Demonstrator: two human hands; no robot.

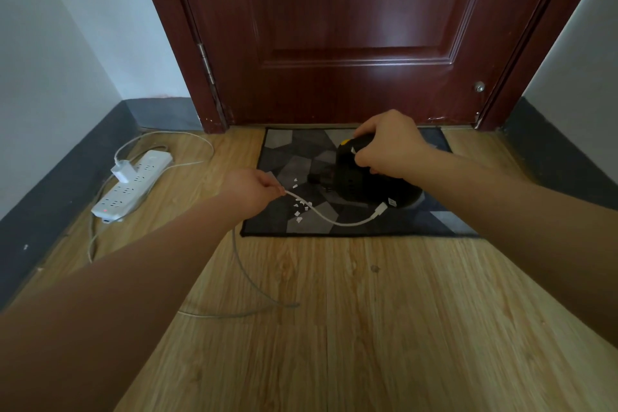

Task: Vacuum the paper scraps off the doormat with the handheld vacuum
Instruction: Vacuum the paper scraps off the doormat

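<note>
Doormat (301, 157) at centre frame, against dark red door (334, 27). Black handheld vacuum (354, 177) upright on doormat, right of centre. Right hand (388, 147) closed over vacuum's top. Left hand (254, 187) pinched shut on white cable (334, 219), cable end just beside vacuum base. Paper scraps (299, 204) scattered on doormat beneath cable. White power strip (133, 182) on wood floor (368, 311), left of frame.

The doormat (301, 157) has a pattern of angular patches in light grey, dark grey and black, with a dark border, and the paper scraps (300, 203) on it are white. The handheld vacuum (354, 174) is black with a small yellow part (near the top). The cable (337, 219) and the power strip (132, 182) are white, the floor (368, 328) is light brown wood grain, the door (334, 27) glossy dark red-brown.
</note>
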